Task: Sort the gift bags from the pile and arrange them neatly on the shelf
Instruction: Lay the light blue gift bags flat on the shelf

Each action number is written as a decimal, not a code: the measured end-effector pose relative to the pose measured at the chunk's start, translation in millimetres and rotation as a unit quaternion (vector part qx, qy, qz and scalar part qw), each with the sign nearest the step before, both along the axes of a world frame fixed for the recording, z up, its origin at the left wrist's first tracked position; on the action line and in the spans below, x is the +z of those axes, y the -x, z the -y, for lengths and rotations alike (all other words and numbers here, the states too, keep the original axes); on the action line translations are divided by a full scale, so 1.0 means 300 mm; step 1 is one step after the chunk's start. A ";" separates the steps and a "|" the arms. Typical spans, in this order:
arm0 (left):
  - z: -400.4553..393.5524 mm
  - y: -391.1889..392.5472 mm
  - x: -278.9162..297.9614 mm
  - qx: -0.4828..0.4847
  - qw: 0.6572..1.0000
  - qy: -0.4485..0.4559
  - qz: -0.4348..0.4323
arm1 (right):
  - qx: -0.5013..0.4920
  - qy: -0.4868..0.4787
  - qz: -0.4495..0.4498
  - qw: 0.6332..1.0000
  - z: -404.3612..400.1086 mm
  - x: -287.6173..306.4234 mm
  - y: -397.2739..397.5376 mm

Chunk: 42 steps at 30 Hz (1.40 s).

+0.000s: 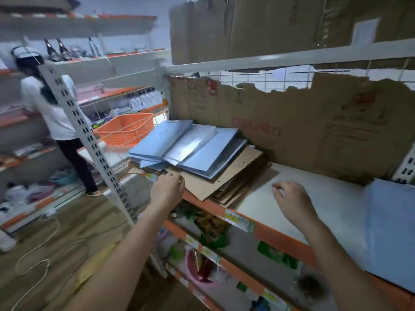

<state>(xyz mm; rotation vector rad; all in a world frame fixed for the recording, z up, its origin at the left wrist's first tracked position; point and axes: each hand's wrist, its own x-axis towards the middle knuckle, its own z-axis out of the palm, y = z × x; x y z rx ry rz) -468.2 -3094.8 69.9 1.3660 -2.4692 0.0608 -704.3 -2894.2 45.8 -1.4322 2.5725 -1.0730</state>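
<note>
A pile of flat silvery-blue gift bags (pixel 190 145) lies on brown flat bags (pixel 215 182) at the left end of the white shelf (pixel 314 198). My left hand (pixel 167 187) is at the front edge of the brown bags, fingers curled on their corner. My right hand (pixel 292 198) hovers over the bare shelf to the right of the pile, fingers loosely bent, holding nothing. Another pale blue flat bag (pixel 390 232) lies at the shelf's right end.
Torn cardboard (pixel 292 131) lines the shelf's back and cardboard boxes (pixel 269 25) sit above. An orange basket (pixel 125 129) stands behind the pile to the left. A slotted white upright (pixel 89 140) leans across the aisle. A person (pixel 51 108) stands at the far shelves. Cable lies on the floor.
</note>
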 end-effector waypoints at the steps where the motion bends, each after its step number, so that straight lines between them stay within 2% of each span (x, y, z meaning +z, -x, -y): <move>1: 0.061 -0.033 -0.006 0.013 1.000 -0.003 -0.003 | 0.014 -0.005 0.011 1.000 0.074 0.007 -0.025; 9: 0.472 -0.163 -0.033 0.107 0.992 -0.053 -0.050 | 0.036 -0.055 0.094 0.993 0.573 0.111 -0.078; 16: 0.798 -0.173 -0.029 0.160 0.972 -0.143 -0.095 | -0.016 -0.080 0.176 0.981 0.791 0.069 -0.030; 22: 1.063 -0.161 -0.057 0.151 0.972 -0.171 -0.047 | -0.078 -0.042 0.246 0.965 0.854 0.040 -0.024; 28: 1.242 -0.157 -0.084 0.114 0.975 -0.190 -0.007 | -0.189 0.047 0.327 0.925 0.836 0.021 -0.045; 32: 1.314 -0.158 -0.088 0.091 0.970 -0.227 -0.007 | -0.258 0.120 0.325 0.902 0.825 0.040 -0.078; 37: 1.331 -0.151 -0.081 0.088 0.972 -0.217 -0.017 | -0.301 0.191 0.308 0.882 0.795 0.048 -0.109; 42: 1.315 -0.142 -0.046 0.032 0.952 -0.290 -0.088 | -0.314 0.207 0.297 0.878 0.783 0.059 -0.121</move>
